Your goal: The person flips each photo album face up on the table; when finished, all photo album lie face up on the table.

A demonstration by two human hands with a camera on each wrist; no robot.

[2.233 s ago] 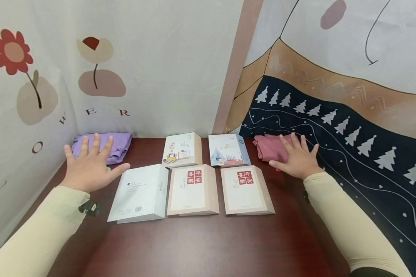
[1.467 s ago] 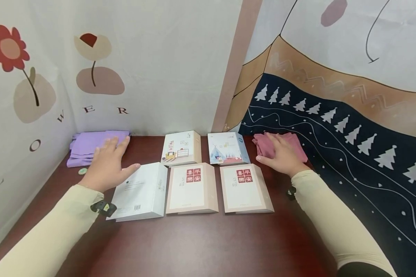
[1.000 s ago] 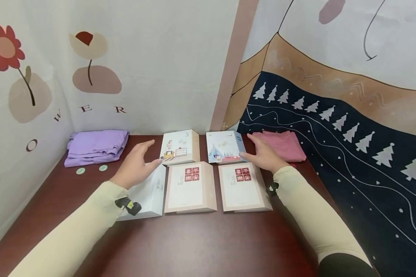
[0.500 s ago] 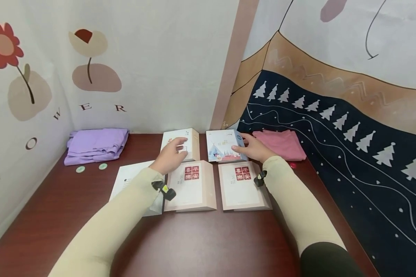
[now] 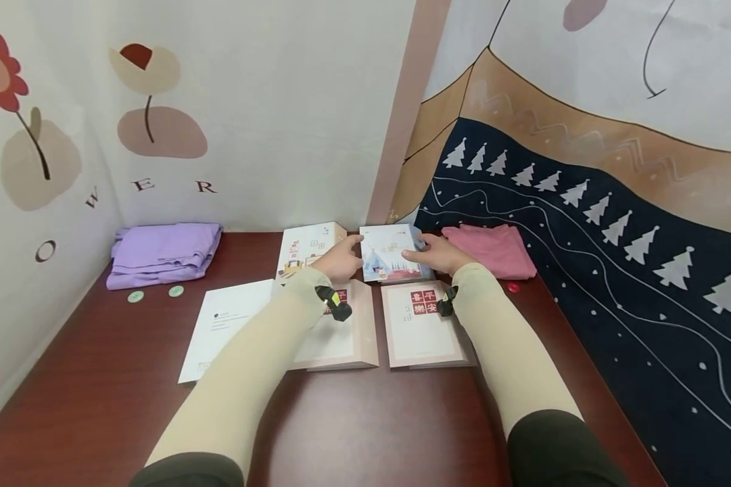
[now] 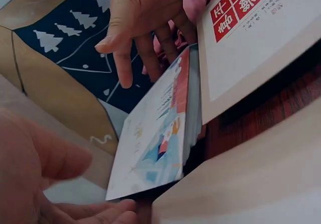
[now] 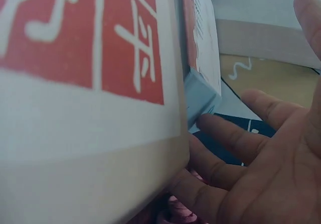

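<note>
A white wall cloth (image 5: 280,122) stands beyond the left hand, and a dark cloth with trees (image 5: 584,270) rises beyond and to the right of the right hand. The brown table (image 5: 353,433) runs beneath both hands. A folded purple cloth (image 5: 164,256) lies well left of the left hand. A white book (image 5: 228,314) is nearer the person, partly covered by the left forearm. Two pale pink books lie in front: the first book (image 5: 335,338) just on the near side of the left hand, the second book (image 5: 422,331) on the near side of the right hand. The pink cloth (image 5: 491,250) sits just right of the right hand. The room-picture book (image 5: 298,247) is partly behind the left hand, to its left. The tent book (image 5: 389,253) lies between the two hands. The left hand (image 5: 339,262) is at its left side and the right hand (image 5: 443,256) at its right; both have their thumbs held apart from their fingers, wide rather than gripping. Two green discs (image 5: 176,291) lie far left of the left hand, in front of the purple cloth; a red disc (image 5: 512,287) lies right of the right hand, in front of the pink cloth.
</note>
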